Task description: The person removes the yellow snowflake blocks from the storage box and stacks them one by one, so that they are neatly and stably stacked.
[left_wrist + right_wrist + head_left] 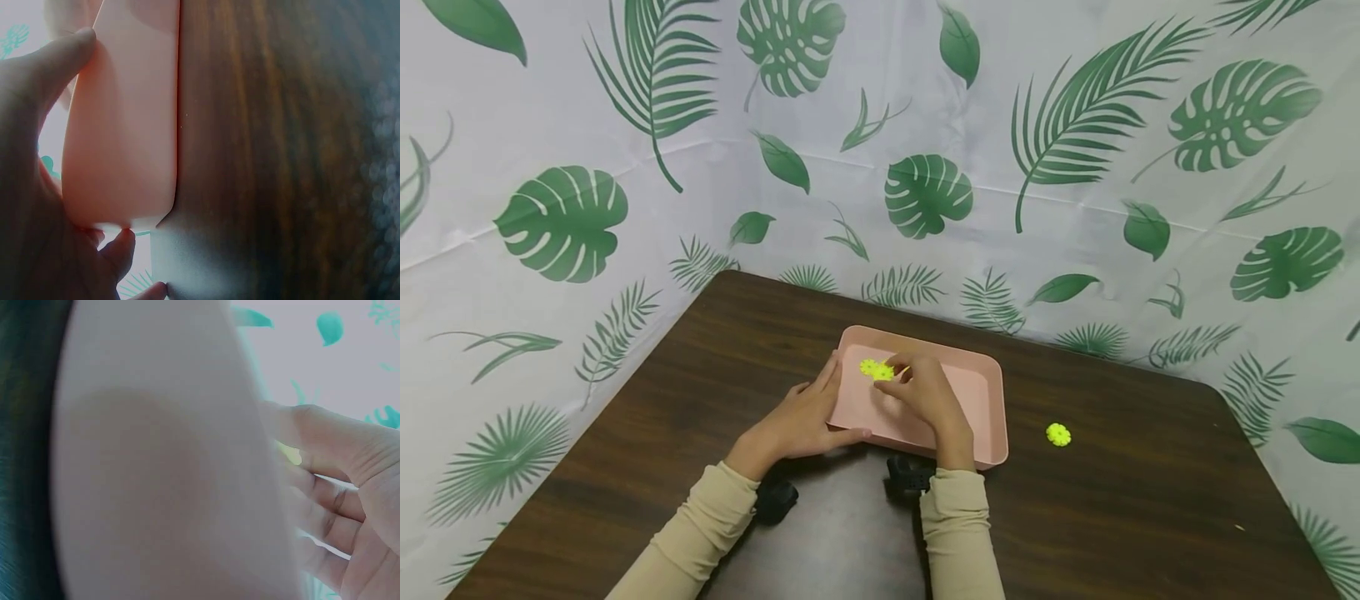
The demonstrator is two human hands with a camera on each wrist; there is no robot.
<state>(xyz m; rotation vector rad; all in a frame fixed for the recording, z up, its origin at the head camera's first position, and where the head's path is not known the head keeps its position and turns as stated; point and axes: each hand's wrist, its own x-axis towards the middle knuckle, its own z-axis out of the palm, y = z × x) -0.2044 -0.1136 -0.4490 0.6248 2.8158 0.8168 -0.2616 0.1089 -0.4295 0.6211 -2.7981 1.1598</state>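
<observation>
A shallow pink tray (977, 408) lies on the table. My left hand (801, 421) rests against its near left corner, fingers straight along the short side and thumb on the near rim; the left wrist view shows that thumb touching the tray wall (125, 137). Over the tray, my right hand (925, 392) pinches a yellow flower-shaped piece (882, 372) between thumb and index finger. Just left of it is another yellow flower-shaped piece (867, 367). A bit of yellow also shows through the gap between my fingers. In the right wrist view the tray wall hides the fingertips.
One more yellow flower-shaped piece (1058, 434) lies on the dark wooden table (1120, 500), right of the tray. Black wrist devices (775, 502) sit under both wrists. A leaf-patterned cloth (850, 208) hangs behind the table.
</observation>
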